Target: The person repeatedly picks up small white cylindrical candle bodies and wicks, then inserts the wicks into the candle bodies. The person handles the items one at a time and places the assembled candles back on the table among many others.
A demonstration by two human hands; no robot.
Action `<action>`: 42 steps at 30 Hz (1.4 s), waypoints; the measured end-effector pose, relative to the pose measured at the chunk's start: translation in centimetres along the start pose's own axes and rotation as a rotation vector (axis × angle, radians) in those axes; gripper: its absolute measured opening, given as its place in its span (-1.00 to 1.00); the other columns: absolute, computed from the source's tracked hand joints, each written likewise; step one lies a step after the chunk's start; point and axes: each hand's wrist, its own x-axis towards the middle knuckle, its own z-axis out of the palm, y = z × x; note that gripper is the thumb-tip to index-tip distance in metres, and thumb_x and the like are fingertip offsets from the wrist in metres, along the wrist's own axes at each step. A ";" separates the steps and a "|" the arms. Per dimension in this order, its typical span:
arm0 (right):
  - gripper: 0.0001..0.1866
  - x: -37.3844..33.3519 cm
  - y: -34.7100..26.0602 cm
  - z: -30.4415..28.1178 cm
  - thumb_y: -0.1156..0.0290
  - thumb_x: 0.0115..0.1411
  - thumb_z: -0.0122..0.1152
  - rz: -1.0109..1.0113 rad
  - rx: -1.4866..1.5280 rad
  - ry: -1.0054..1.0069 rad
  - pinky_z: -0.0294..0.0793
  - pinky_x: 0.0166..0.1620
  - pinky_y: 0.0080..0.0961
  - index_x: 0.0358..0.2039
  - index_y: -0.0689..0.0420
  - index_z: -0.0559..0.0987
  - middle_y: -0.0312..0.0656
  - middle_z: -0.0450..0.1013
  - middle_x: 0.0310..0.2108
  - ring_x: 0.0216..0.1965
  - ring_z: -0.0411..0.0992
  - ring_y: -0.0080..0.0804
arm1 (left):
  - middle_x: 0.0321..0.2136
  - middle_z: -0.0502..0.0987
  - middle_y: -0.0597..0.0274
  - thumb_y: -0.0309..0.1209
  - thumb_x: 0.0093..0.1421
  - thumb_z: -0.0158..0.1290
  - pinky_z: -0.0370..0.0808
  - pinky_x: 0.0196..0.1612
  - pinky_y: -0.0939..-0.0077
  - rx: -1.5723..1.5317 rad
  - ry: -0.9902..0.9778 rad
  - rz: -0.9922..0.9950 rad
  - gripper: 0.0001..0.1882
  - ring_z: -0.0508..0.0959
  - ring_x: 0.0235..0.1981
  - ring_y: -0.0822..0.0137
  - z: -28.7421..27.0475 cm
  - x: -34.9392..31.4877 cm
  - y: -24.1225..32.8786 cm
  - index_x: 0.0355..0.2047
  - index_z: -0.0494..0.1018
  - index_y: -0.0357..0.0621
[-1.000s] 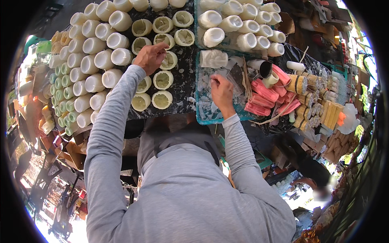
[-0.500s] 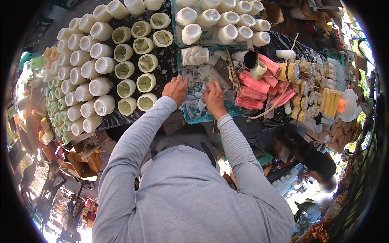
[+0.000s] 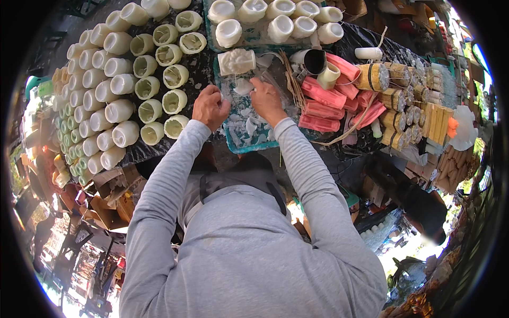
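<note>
My left hand (image 3: 211,108) is over the left edge of a blue-green tray (image 3: 254,148), its fingers curled closed. What they hold, if anything, I cannot make out. My right hand (image 3: 268,102) is above the tray with thumb and fingers pressed together. Its fingertips are beside a white waxy piece (image 3: 243,87), and whether they grip it is hidden. Broken white flakes (image 3: 251,125) are scattered over the tray bottom between and below my hands. Farther back in the tray lies a lumpy white waxy block (image 3: 237,62) with carved-looking sides.
Rows of cream cups (image 3: 120,111) and hollow pale-green cups (image 3: 174,101) stand on black plastic at left. More white cups (image 3: 281,28) fill a tray behind. At right are pink sticks (image 3: 322,96), a black-mouthed cylinder (image 3: 315,62) and tied yellow bundles (image 3: 374,77). Another person (image 3: 421,209) is at lower right.
The view has shifted, so the table's contents sit farther left and up. Both hands are a little farther over the tray relative to its contents, fingers still closed.
</note>
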 end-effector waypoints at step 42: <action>-0.77 -1.1 -11.2 0.3 0.31 0.52 0.15 0.479 1.110 -0.370 0.42 -0.47 -0.66 -0.04 0.21 0.62 -0.35 0.57 -0.39 -0.51 0.42 -0.69 | -0.41 0.56 0.24 -0.35 0.36 0.19 0.48 -0.34 0.41 -0.365 0.151 -0.555 -0.75 0.56 -0.42 0.36 -7.5 -4.7 -1.5 -0.03 0.50 -0.17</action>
